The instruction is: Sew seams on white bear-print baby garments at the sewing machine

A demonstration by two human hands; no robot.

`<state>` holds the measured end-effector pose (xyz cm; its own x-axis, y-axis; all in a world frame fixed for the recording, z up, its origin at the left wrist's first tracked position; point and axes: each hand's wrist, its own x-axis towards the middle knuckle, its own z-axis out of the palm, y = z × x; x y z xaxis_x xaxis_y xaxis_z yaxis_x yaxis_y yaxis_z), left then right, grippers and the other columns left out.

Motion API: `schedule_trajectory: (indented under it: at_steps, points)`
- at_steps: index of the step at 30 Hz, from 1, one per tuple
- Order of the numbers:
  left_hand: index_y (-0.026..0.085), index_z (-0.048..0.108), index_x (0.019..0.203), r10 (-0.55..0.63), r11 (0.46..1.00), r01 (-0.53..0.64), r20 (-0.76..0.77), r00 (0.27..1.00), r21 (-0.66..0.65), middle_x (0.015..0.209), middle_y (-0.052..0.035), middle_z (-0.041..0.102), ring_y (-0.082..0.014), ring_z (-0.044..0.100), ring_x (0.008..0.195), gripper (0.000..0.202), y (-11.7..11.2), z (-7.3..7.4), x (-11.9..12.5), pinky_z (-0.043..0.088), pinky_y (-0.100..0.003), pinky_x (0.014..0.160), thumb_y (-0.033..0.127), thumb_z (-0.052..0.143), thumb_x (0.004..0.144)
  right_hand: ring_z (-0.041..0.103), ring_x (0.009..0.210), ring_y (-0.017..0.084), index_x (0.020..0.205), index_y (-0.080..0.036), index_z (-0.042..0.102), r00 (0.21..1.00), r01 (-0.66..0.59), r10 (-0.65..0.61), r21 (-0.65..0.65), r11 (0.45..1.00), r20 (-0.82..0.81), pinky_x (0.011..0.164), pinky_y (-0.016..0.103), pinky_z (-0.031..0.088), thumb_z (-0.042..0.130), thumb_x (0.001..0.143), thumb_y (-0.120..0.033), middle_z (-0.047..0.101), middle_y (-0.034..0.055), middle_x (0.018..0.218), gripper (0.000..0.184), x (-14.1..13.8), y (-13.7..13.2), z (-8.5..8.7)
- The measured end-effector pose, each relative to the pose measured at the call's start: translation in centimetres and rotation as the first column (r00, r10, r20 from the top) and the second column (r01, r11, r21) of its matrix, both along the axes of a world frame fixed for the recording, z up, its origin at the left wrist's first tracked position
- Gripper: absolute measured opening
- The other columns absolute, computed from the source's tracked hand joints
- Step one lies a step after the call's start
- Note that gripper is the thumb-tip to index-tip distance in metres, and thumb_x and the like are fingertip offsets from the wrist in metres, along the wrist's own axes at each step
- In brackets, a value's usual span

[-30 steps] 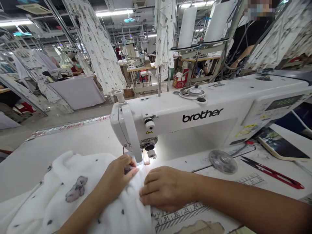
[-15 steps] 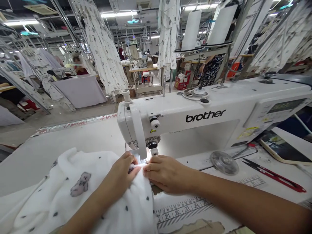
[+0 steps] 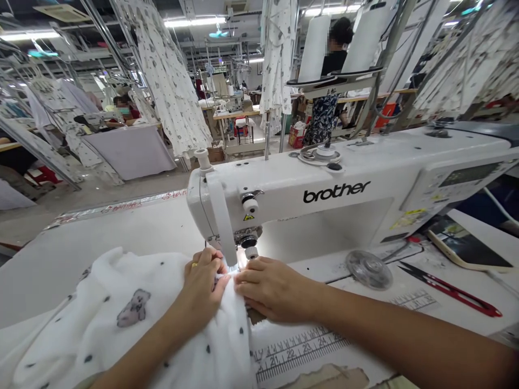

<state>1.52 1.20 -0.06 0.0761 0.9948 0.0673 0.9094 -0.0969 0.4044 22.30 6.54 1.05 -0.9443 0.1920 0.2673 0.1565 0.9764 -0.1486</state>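
Observation:
A white fleecy fabric [image 3: 121,319] with small dark spots and a grey bear print lies bunched on the sewing table, its edge tucked under the needle of a white Brother sewing machine [image 3: 324,194]. My left hand [image 3: 203,286] rests on the fabric just left of the presser foot, fingers curled and pinching the cloth. My right hand [image 3: 271,286] lies right of the needle, fingers pressed down on the fabric edge. The fingertips of both hands nearly meet under the machine's lamp.
Red thread snips [image 3: 450,294] and a round metal disc [image 3: 368,268] lie on the table to the right, a phone [image 3: 466,246] beyond them. A measuring tape strip [image 3: 300,351] is stuck along the front edge. Garments hang on racks behind; people work at far stations.
My right hand has slid forward from the table's ruler area up to the needle, meeting my left hand. The fabric edge has moved in under the presser foot.

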Motion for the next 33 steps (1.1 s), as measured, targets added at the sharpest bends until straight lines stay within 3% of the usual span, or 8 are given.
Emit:
schedule_trajectory:
  at_steps: [7,13,18,27,33]
  points:
    - [0.022,0.053,0.079,-0.004,1.0,0.004,0.039,0.999,0.0,0.105,-0.0064,0.054,-0.0282,0.045,0.121,0.017,0.2,0.4,0.2,0.032,-0.052,0.102,0.027,0.042,0.09,0.052,0.091,0.02,0.102,-0.013,0.06,0.999,0.033,-0.032,-0.017,0.999,0.008,0.083,0.034,0.04,0.05,0.098,-0.022,0.066,0.0069,0.1,0.014,-0.1,-0.1,-0.1]
    - [0.021,0.053,0.079,0.029,0.999,-0.028,-0.014,0.999,0.026,0.086,-0.0044,0.051,-0.0267,0.05,0.1,0.015,1.1,0.5,0.5,0.037,-0.05,0.095,0.025,0.043,0.089,0.052,0.092,0.022,0.107,-0.013,0.058,0.997,0.08,-0.08,0.03,0.996,0.0,0.09,0.038,0.037,0.05,0.097,-0.024,0.065,0.0088,0.106,0.018,0.0,0.1,-0.2]
    - [0.022,0.052,0.077,0.026,0.999,-0.025,-0.026,0.999,0.037,0.081,-0.0031,0.052,-0.0258,0.05,0.096,0.016,1.7,0.6,0.6,0.039,-0.048,0.093,0.022,0.042,0.089,0.052,0.093,0.023,0.107,-0.013,0.058,0.994,0.11,-0.11,0.061,0.992,0.0,0.094,0.04,0.036,0.048,0.098,-0.026,0.065,0.0096,0.107,0.019,0.0,0.4,-0.1]
    - [0.021,0.046,0.07,-0.001,0.998,0.004,-0.053,0.999,0.056,0.082,-0.0061,0.057,-0.0254,0.055,0.095,0.017,3.6,-0.9,-0.9,0.043,-0.046,0.093,0.012,0.045,0.084,0.05,0.101,0.023,0.096,-0.016,0.057,0.983,0.183,-0.183,0.052,0.982,0.001,0.103,0.041,0.028,0.051,0.096,-0.029,0.064,0.006,0.101,0.014,-0.4,1.0,-0.3]
    - [0.023,0.033,0.057,0.01,0.997,-0.002,-0.097,0.995,0.083,0.07,-0.0043,0.052,-0.0248,0.054,0.083,0.029,3.6,-1.2,-1.2,0.044,-0.045,0.088,0.012,0.049,0.078,0.047,0.107,0.022,0.102,-0.016,0.057,0.985,0.171,-0.17,0.035,0.985,-0.031,0.106,0.04,0.026,0.049,0.099,-0.031,0.063,0.0058,0.109,0.017,0.0,1.3,-0.7]
